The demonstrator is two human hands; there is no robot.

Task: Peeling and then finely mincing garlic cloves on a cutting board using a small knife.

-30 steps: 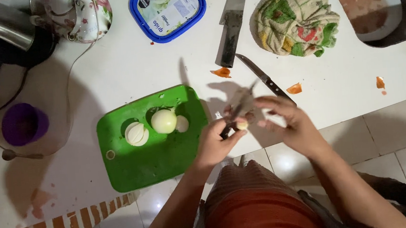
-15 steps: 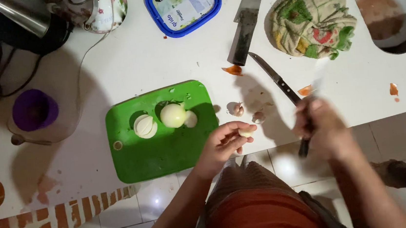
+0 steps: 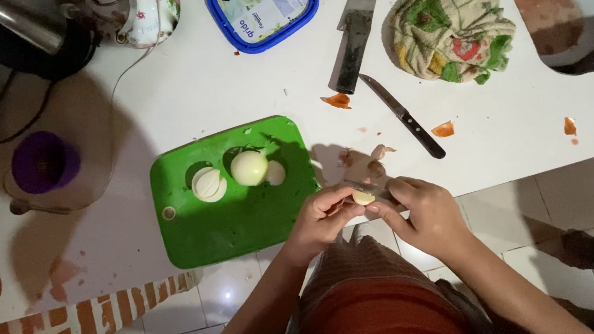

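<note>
White countertop (image 3: 162,100) fills most of the view, lit hard from above, with pale floor tiles below its near edge. Closest in, both hands meet just over that edge: the left hand (image 3: 320,222) pinches a small pale clove-like piece (image 3: 363,198) between thumb and fingertips, its fingers curled around it, while the right hand (image 3: 426,209) is closed on a small knife (image 3: 363,188) whose blade runs leftward across the top of the piece, long axis roughly level with the counter edge. The piece sits between the two hands, touching the left fingertips, with the blade against or just above it; I cannot tell whether the edge has bitten in. Just left of the left hand lies a green cutting board (image 3: 237,222) carrying a whole peeled onion (image 3: 249,167) and a cut onion half (image 3: 209,184) beside it. Just beyond the hands are a few papery peel scraps (image 3: 372,160). Farther out from the right hand lies a second dark-handled knife (image 3: 403,116), angled away, and past it a big cleaver (image 3: 356,36), a crumpled patterned cloth (image 3: 451,28) and a white bowl (image 3: 571,21). Farthest from the left hand sit a blue-rimmed tub (image 3: 263,9) and a purple cup (image 3: 42,162).
</note>
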